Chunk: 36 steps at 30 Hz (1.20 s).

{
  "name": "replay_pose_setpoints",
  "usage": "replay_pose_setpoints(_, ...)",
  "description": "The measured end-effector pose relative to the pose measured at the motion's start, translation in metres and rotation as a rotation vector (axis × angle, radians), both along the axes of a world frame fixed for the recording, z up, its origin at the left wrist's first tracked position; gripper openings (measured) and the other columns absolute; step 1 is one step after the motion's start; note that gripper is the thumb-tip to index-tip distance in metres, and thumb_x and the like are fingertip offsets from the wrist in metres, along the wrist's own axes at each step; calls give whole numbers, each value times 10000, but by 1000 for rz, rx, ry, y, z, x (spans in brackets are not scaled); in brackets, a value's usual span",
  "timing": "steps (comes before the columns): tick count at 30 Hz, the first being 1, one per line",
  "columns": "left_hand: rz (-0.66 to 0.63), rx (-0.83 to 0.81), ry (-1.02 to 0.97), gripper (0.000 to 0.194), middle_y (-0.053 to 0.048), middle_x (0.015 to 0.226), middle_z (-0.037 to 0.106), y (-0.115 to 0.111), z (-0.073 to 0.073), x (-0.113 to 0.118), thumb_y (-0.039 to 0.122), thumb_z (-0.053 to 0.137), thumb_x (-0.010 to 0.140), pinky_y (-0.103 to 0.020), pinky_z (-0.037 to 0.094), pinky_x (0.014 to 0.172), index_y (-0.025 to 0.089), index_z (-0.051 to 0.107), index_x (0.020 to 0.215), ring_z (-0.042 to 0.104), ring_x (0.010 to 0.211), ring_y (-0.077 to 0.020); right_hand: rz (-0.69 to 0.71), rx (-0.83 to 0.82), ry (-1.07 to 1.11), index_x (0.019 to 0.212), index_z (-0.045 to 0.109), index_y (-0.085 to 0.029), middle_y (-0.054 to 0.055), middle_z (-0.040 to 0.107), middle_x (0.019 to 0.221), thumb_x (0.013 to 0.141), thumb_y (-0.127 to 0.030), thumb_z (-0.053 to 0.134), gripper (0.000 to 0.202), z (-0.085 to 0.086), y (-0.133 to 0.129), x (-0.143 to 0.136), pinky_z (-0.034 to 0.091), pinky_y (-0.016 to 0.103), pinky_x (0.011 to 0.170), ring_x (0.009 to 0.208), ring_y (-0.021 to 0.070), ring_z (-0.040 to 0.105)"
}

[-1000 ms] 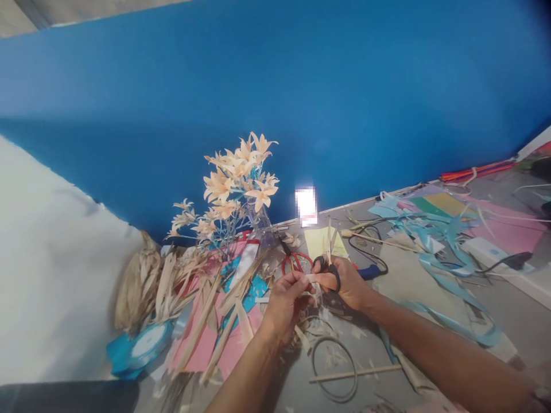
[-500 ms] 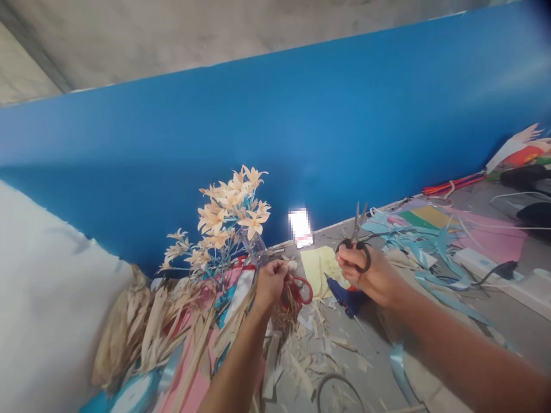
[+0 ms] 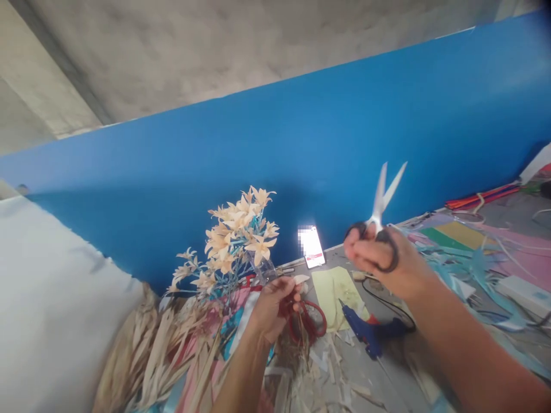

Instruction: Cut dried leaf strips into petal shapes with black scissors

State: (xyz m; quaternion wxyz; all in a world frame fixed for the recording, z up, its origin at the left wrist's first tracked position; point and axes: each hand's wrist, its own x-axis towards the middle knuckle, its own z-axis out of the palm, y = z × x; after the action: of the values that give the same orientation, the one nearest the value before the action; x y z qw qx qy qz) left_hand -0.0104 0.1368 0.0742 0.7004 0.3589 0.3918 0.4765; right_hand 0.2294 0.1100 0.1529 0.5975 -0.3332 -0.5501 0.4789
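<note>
Partly hidden, pale piece (image 3: 302,279) pinched in curled left hand (image 3: 273,304); right hand (image 3: 390,258), closed round scissors (image 3: 377,213), obscures their grips.

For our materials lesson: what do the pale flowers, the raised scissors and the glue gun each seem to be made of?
Pale flowers: probably dried husk or paper, matt, judging by thin, curling petals.
Scissors: metal blades, smooth and silvery with bright faces; black handles, likely plastic.
Glue gun: probably hard plastic, from its moulded blue body; finish unclear.
</note>
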Motion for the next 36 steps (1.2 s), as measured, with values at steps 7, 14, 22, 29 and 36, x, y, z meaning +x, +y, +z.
replay_pose_setpoints(7,-23,131,48,273,-18,635,634,-14,27,13,306,830,656,-213,434,537,132,628,713,566,542,-104,129,-237,-214,845,631,-187,-23,601,694,671,-248,776,235,-44,17,-28,398,229,532,591,123,540)
replay_pose_setpoints(14,-45,176,154,267,-24,596,627,-15,22,13,328,830,653,-225,418,572,132,652,684,545,543,-109,127,-225,-146,788,615,-183,-26,560,663,649,-233,776,219,-60,14,-49,383,231,524,577,120,481)
replay_pose_setpoints(22,18,154,16,369,-40,755,669,-19,27,20,410,841,629,-248,435,572,151,668,828,574,574,-124,-64,-152,-144,743,597,-184,-23,547,630,635,-270,782,230,-52,12,-49,371,251,512,566,130,457)
replay_pose_setpoints(29,21,266,109,241,-8,617,614,-27,16,29,330,786,701,-241,420,592,159,617,725,526,553,-114,-13,-151,-90,738,578,-181,-33,549,603,638,-250,798,250,-45,1,-52,368,241,498,538,117,470)
replay_pose_setpoints(36,96,209,-5,261,-14,666,625,-37,27,30,359,779,687,-238,413,574,174,626,789,543,574,-125,-8,-171,-30,728,597,-176,-20,560,615,609,-272,812,264,-40,-2,-52,388,249,512,554,131,487)
